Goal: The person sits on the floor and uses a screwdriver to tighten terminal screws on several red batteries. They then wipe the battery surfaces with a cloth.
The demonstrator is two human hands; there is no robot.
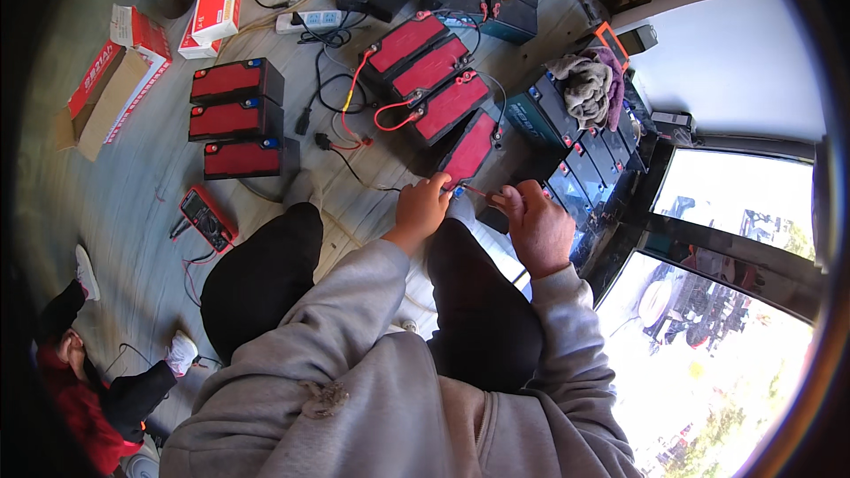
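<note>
Below me, my left hand (420, 212) has its fingers curled on the near corner of a red-topped black battery (468, 146), by its blue terminal (459, 189). My right hand (536, 221) grips a thin tool (478, 191), apparently a screwdriver, pointed at that terminal; its tip is too small to make out. This battery sits angled at the near end of a row of red-topped batteries (425, 65), linked by red, yellow and grey cables. A black plug (324, 142) on a thin lead lies to the left.
Three more red-topped batteries (232, 122) and a red multimeter (204, 217) lie left, near cardboard boxes (124, 62). Dark batteries with rags (580, 88) stand right, beside glass panes (735, 195). A power strip (308, 21) is behind. A seated person (80, 398) is at lower left.
</note>
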